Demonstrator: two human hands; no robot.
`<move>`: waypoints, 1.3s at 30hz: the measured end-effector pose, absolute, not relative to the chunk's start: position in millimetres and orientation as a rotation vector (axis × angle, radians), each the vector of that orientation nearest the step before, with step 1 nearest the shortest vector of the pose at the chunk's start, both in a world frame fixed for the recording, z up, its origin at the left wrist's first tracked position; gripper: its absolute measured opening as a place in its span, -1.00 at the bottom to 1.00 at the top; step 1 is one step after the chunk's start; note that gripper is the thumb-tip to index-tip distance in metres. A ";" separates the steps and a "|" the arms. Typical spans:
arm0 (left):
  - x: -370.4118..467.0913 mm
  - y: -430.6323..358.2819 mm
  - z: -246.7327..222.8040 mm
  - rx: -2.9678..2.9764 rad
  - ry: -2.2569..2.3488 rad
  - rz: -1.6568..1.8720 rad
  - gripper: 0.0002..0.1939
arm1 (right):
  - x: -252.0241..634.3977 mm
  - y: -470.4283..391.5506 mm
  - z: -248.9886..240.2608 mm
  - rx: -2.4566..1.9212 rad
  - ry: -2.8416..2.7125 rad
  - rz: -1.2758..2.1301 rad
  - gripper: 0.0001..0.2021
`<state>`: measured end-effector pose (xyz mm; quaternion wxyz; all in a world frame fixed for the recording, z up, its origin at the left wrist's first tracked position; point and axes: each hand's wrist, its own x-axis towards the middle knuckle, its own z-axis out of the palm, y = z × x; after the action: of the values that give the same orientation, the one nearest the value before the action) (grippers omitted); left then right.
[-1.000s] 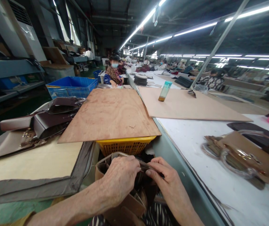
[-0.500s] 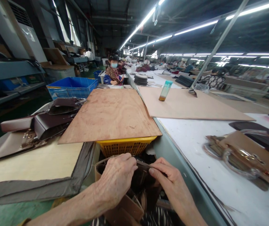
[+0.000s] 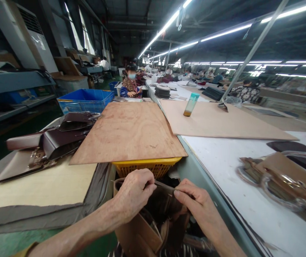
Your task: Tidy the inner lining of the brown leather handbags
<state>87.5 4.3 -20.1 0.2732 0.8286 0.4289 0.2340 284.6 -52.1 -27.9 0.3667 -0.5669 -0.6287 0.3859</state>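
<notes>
A brown leather handbag [image 3: 139,232] stands at my lap with its mouth gaping upward and a dark inside showing. My left hand [image 3: 135,191] is closed on the far rim of the bag, fingers pinched together at its left part. Further right on that same rim, my right hand [image 3: 194,198] pinches the edge between thumb and fingers. The rim stretches in a straight line between the two hands. Flaps or dividers stick up inside the bag, and its bottom is out of sight.
Ahead, a plywood board [image 3: 131,130] lies over a yellow basket [image 3: 147,167]. Dark leather bags [image 3: 59,139] are piled at left, near a blue crate [image 3: 85,100]. On the right table are a tan handbag [image 3: 284,178] and a bottle [image 3: 191,104]. A person [image 3: 131,85] sits beyond.
Both hands keep hold of the bag's rim. The left hand has lifted slightly, and the right has shifted a little rightward. The whole view has turned slightly.
</notes>
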 end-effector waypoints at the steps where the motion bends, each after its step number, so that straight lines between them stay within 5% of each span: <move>1: 87.3 5.8 -20.6 2.215 1.150 0.632 -0.88 | 285.2 -51.4 -28.5 -1.458 -1.623 0.987 -0.72; 25: 102.2 14.6 -18.4 2.233 1.206 0.576 -0.85 | 287.5 -54.5 -35.5 -1.490 -1.563 0.944 -0.73; 39: 104.4 6.8 -22.0 2.330 1.242 0.566 -0.85 | 276.4 -52.9 -20.9 -1.785 -1.977 0.474 -0.82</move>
<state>104.4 6.8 -22.0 0.2190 0.8419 0.4489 0.2044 276.4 -52.9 -20.9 0.2160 -0.6442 -0.7135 0.1710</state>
